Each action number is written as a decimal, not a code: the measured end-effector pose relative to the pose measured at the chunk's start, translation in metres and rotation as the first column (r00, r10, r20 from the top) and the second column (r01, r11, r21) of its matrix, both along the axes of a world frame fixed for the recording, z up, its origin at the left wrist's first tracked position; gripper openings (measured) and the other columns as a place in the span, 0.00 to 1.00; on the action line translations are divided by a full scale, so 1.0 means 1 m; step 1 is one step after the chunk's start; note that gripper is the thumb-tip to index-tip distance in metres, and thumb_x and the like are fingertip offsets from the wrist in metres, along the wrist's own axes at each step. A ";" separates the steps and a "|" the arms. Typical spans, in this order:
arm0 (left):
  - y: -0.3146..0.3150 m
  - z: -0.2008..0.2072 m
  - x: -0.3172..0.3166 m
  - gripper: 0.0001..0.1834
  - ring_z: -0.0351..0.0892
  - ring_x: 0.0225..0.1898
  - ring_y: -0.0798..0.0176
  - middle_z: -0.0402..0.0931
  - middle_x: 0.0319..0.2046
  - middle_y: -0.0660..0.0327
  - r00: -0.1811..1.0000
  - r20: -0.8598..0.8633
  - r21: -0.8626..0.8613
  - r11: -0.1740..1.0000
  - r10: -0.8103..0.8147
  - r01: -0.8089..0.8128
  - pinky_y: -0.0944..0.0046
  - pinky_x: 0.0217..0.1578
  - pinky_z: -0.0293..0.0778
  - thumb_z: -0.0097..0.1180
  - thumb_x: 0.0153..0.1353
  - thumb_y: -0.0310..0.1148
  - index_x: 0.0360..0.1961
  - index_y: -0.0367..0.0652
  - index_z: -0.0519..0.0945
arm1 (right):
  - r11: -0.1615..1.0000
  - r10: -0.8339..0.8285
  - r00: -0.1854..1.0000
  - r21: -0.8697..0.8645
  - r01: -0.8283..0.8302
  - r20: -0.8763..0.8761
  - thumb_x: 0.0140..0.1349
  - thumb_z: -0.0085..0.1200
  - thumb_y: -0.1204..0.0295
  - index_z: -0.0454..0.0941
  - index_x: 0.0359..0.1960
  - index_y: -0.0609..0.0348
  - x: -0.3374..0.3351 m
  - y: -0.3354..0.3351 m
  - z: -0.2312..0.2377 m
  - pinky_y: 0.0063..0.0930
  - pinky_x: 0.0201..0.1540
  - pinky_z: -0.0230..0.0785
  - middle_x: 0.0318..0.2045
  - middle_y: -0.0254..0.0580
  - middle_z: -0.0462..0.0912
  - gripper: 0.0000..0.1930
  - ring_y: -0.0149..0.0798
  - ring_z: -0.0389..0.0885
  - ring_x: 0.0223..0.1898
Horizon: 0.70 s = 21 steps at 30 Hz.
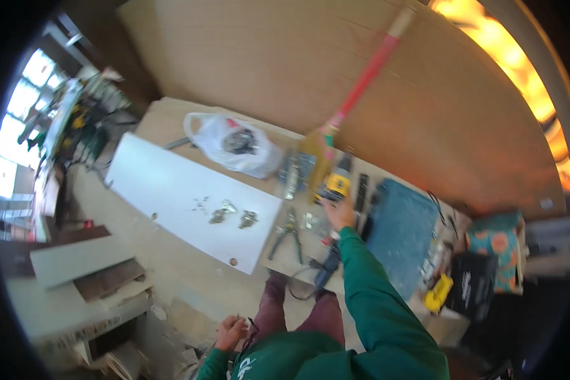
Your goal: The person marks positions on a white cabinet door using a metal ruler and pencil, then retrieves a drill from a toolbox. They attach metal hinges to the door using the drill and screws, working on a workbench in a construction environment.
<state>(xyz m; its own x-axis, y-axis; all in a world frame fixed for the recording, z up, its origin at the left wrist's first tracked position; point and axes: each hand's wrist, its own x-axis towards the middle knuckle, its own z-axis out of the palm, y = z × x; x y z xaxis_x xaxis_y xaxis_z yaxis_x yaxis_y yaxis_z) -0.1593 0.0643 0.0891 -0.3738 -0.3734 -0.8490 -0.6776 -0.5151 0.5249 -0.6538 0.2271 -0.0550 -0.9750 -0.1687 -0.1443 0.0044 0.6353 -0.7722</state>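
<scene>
My right hand [341,213] reaches forward over the workbench, its fingers closed round a yellow and black cordless drill [337,182]. The drill points away from me, and part of its grip is hidden by the hand. Low beside my thigh, my left hand [232,332] is curled closed; what it holds, if anything, I cannot make out. Left of the drill lie pliers [291,234] with spread handles. A white board [171,196] with holes along its near edge carries small piles of metal hardware [248,219] and some scattered screws [200,204].
A white plastic bag [234,145] sits behind the board. A red-handled broom [367,76] leans on the brown panel. Right of the drill lies a flat blue case [402,234]; a dark corded tool [327,266] rests at the bench's near edge. Board offcuts [82,259] are at left.
</scene>
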 end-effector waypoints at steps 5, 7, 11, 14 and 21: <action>-0.024 -0.019 0.144 0.14 0.86 0.28 0.55 0.83 0.32 0.50 0.940 0.138 -0.178 0.942 0.311 -0.286 0.56 0.29 0.84 0.54 0.72 0.35 0.47 0.31 0.79 | 0.935 -0.231 0.955 -0.229 0.271 0.187 0.59 0.72 0.43 0.72 0.66 0.65 -0.059 -0.016 -0.047 0.37 0.57 0.76 0.59 0.47 0.82 0.44 0.42 0.83 0.55; 0.003 -0.008 0.235 0.16 0.87 0.28 0.54 0.84 0.33 0.48 0.891 0.244 -0.341 0.894 0.383 -0.291 0.55 0.29 0.85 0.53 0.72 0.34 0.51 0.32 0.79 | 0.938 -0.187 0.942 -0.236 0.256 0.280 0.62 0.70 0.45 0.70 0.70 0.67 -0.022 -0.054 -0.035 0.38 0.63 0.74 0.66 0.50 0.79 0.45 0.42 0.81 0.61; 0.094 -0.040 0.292 0.18 0.88 0.29 0.52 0.85 0.33 0.47 0.812 0.291 -0.412 0.832 0.506 -0.371 0.53 0.31 0.86 0.50 0.68 0.31 0.56 0.37 0.80 | 0.777 -0.307 0.880 -0.438 0.451 0.362 0.63 0.70 0.48 0.74 0.67 0.67 -0.045 -0.041 0.002 0.40 0.61 0.75 0.64 0.46 0.78 0.40 0.42 0.81 0.57; 0.136 -0.034 0.253 0.19 0.89 0.33 0.52 0.86 0.35 0.47 0.846 0.291 -0.524 0.815 0.446 -0.249 0.52 0.34 0.86 0.49 0.65 0.29 0.55 0.41 0.84 | 0.653 -0.354 0.921 -0.661 0.369 0.164 0.68 0.65 0.48 0.72 0.68 0.62 -0.084 0.003 0.025 0.37 0.61 0.72 0.61 0.41 0.79 0.37 0.40 0.80 0.56; 0.134 -0.023 0.092 0.12 0.73 0.22 0.65 0.70 0.23 0.65 0.770 -0.071 -0.002 0.772 0.635 -0.636 0.57 0.29 0.80 0.61 0.70 0.40 0.35 0.44 0.80 | 0.598 -0.040 0.980 -0.781 0.180 0.195 0.75 0.56 0.52 0.77 0.60 0.63 -0.002 0.112 0.171 0.29 0.54 0.71 0.40 0.40 0.84 0.26 0.30 0.81 0.43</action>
<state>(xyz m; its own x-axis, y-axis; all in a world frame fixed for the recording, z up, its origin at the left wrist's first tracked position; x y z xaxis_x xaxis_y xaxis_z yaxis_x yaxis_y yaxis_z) -0.0671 0.1982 0.0657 -0.0957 -0.5645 -0.8198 -0.1657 -0.8031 0.5723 -0.6557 0.3391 0.1158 -0.9735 -0.1773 -0.1445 0.1849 -0.2379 -0.9535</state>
